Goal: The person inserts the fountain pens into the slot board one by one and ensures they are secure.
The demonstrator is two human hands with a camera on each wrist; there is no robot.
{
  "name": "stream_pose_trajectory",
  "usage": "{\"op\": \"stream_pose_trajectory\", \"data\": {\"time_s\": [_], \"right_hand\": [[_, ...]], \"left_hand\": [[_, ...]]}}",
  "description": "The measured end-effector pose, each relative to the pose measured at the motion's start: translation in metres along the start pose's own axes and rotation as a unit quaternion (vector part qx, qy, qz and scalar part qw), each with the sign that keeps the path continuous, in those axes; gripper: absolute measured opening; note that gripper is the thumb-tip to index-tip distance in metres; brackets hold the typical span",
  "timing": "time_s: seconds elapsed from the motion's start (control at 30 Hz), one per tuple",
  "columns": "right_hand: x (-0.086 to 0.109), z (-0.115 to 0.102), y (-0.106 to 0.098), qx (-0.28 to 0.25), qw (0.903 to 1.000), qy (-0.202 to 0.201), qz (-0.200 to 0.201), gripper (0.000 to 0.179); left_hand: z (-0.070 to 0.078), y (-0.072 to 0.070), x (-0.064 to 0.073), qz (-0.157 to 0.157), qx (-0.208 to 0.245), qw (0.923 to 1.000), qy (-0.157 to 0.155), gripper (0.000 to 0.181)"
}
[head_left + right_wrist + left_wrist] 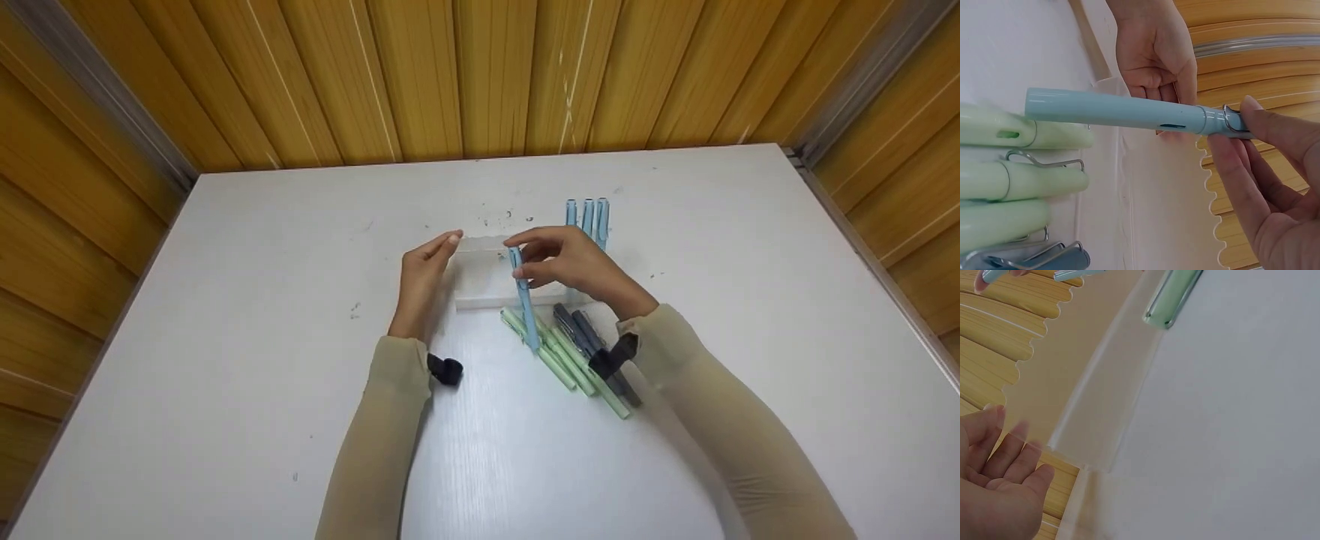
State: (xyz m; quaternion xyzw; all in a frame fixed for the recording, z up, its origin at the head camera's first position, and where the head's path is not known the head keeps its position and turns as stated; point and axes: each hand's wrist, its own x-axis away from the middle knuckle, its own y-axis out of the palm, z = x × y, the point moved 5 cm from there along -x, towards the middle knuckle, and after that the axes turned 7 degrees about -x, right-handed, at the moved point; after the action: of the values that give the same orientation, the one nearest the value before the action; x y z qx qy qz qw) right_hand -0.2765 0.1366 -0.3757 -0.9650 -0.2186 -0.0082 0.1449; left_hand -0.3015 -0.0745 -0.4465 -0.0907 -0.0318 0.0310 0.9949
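My right hand (577,262) pinches a light blue pen (528,319) by its capped, clip end between thumb and fingertips. The pen's other end points toward the front, over the green pens, as the right wrist view also shows (1112,109). At the left end of a translucent plastic pen holder (480,304) with a scalloped edge, my left hand (424,285) holds the corner between thumb and fingers. Three more light blue pens (589,214) show behind my right hand, side by side with caps pointing away; their lower parts are partly hidden by that hand.
Several light green pens (574,364) lie in front of the holder, slanting to the right. Dark grey-blue pens (592,330) lie against them, partly under the right wrist strap (615,356). Wood-patterned panels (495,82) stand behind the white table (262,337).
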Motion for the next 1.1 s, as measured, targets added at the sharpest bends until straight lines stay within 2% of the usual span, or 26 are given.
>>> {"op": "stream_pose_trajectory", "data": {"time_s": [0.23,0.53,1.0,1.1], "right_hand": [[0.002,-0.003,-0.013,0.004,0.9994,-0.011,0.033,0.043],[0.002,-0.005,-0.030,-0.001,0.9971,-0.039,0.065,0.045],[0.004,-0.006,-0.046,0.017,0.9904,-0.048,0.128,0.043],[0.003,-0.005,-0.049,0.013,0.9884,-0.056,0.140,0.042]], "left_hand": [[0.001,0.000,0.001,-0.012,0.008,0.9999,-0.001,0.037],[0.001,0.000,0.001,-0.008,0.008,0.9999,-0.012,0.037],[0.004,0.000,0.002,-0.009,0.006,0.9999,0.005,0.038],[0.004,0.000,0.001,-0.011,0.008,0.9999,-0.002,0.038]]}}
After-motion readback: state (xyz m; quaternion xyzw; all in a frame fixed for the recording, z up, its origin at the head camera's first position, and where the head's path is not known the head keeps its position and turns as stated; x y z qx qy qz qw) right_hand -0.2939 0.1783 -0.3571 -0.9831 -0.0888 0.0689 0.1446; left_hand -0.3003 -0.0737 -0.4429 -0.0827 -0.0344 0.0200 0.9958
